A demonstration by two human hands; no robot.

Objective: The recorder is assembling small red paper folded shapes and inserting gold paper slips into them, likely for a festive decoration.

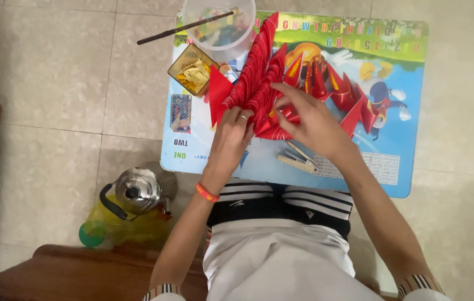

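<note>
While one kettle [136, 192] stands nearest on the floor, we see one stapler [298, 160], then our left hand [231, 139] and right hand [309, 120] pinching one red folded-paper fan [259, 78] on the table [410, 184]; beyond, one tub [220, 28], its contents unclear.

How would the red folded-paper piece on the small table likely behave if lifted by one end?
The red folded-paper piece is probably light and floppy: it looks built from thin pleated sheets. It may sag or fan apart, since both hands, left and right, press on it. The glossy surface could be slippery.
</note>
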